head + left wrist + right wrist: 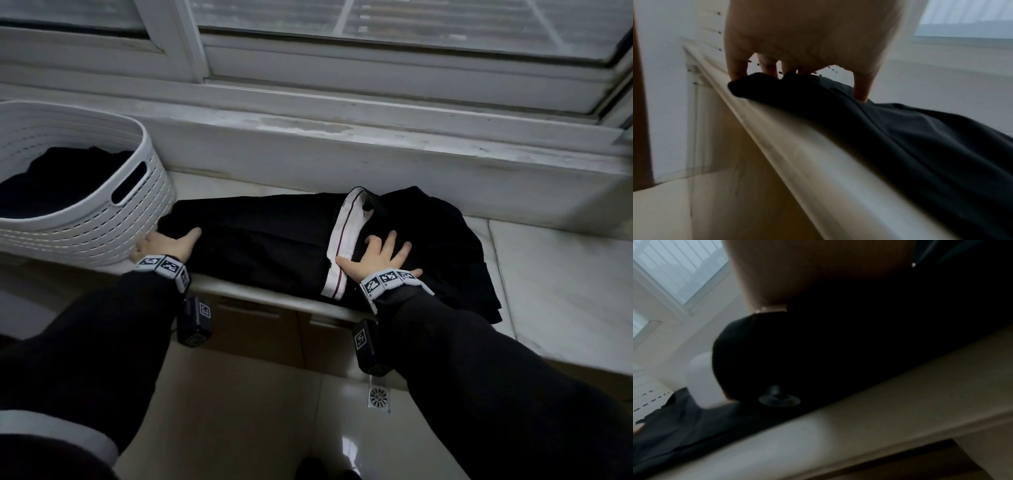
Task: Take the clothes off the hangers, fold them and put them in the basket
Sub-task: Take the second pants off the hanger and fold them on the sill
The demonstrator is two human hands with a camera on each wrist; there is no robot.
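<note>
Black trousers (267,246) with a white-lined waistband (344,240) lie lengthwise on the pale worktop (548,274) below a window (376,41). The left hand (164,245) pinches the leg end, fingers (737,69) and thumb curled onto the cloth, just beside the white slotted basket (144,212), which holds dark clothing (54,181). The right hand (380,258) lies released, fingers spread flat, pressing the trousers beside the waistband.
</note>
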